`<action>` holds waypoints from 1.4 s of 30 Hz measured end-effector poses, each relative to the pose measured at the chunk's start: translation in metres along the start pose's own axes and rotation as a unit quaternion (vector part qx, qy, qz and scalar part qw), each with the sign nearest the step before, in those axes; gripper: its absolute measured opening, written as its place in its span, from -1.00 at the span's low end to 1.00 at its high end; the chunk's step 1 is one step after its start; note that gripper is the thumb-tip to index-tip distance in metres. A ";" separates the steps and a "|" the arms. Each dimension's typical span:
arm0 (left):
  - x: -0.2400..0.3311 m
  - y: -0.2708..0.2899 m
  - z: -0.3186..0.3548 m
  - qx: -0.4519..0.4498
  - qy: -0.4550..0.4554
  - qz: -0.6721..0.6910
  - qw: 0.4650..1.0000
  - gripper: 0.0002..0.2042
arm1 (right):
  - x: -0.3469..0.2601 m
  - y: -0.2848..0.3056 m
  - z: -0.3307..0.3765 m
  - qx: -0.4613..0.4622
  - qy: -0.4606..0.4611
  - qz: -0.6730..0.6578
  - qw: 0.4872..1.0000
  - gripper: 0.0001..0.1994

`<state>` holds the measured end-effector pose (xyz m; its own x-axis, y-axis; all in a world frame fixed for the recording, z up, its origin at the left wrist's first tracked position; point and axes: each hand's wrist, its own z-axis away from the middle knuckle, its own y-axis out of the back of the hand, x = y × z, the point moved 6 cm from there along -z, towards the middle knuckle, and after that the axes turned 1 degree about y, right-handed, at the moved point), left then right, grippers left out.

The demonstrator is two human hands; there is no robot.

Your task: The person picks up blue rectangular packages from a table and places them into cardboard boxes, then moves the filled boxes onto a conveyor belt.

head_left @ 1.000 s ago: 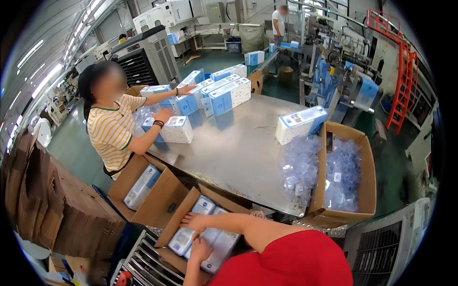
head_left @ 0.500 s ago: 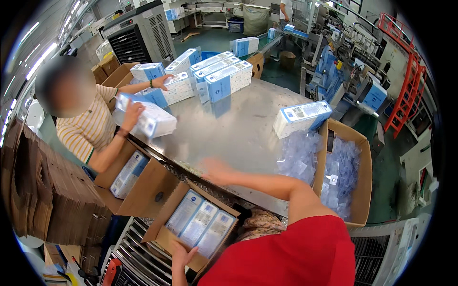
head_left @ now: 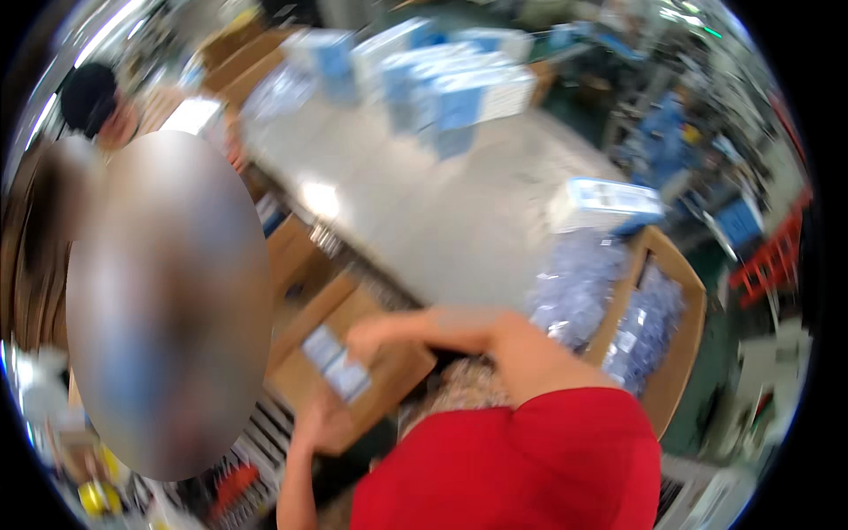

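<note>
- Brown cardboard, an open-topped carton [head_left: 367, 375], sits tilted between both hands, probably so its contents stay within easy reach.
- The left hand [head_left: 320, 422] presses against the carton's near lower side, seemingly steadying it from below; blur hides whether its fingers are curled or flat, so I cannot tell its grip.
- The right hand [head_left: 375, 334] reaches across the body to just above the carton's open top, over the flat white-and-blue packets [head_left: 336, 362] lying inside; whether it pinches one or only hovers cannot be made out.
- Beyond the right hand lies the grey metal bench [head_left: 415, 203], with a stack of white-and-blue boxes [head_left: 459, 88] at its far end and a single one [head_left: 605, 201] off to the right.
- Right of the forearm, a larger cardboard box [head_left: 676, 353] holds clear plastic bags [head_left: 574, 291], heaped over its rim.
- Left of the hands a co-worker is smeared out; motion blur softens everything, and a red sleeve [head_left: 521, 468] covers the carton's near right corner.
</note>
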<state>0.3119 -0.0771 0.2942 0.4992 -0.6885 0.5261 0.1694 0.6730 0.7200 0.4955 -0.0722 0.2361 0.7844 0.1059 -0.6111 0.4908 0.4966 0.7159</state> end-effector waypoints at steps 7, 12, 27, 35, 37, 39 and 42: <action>-0.103 -0.045 0.007 0.442 0.188 0.183 0.857 0.04 | -0.028 0.145 0.066 0.580 0.098 0.133 0.798 -0.87; -0.110 -0.054 0.023 0.520 0.141 0.486 0.688 0.04 | 0.005 0.020 0.089 0.325 0.069 0.145 0.932 -0.87; -0.247 0.020 0.002 0.347 0.052 0.469 0.811 -0.10 | -0.006 -0.066 0.007 0.419 -0.192 -0.133 0.878 -0.27; -0.403 0.111 0.116 0.442 0.214 0.224 0.842 -0.08 | -0.084 -0.040 -0.210 0.394 -0.109 -0.090 0.908 -0.25; -0.420 0.124 0.145 0.456 0.273 0.172 0.830 -0.17 | -0.097 -0.036 -0.258 0.380 -0.103 -0.083 0.916 -0.25; -0.440 0.127 0.173 0.471 0.343 0.117 0.804 -0.23 | -0.117 -0.036 -0.297 0.369 -0.098 -0.086 0.920 -0.24; -0.464 0.132 0.202 0.474 0.404 -0.107 0.775 -0.30 | -0.145 -0.043 -0.342 0.349 -0.069 -0.085 0.931 -0.21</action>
<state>-0.0688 0.2767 0.2366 0.9799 -0.1063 0.1691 -0.1875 -0.1975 0.9622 0.2310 0.1855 0.1782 0.6902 -0.0582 -0.7212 0.7018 -0.1888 0.6869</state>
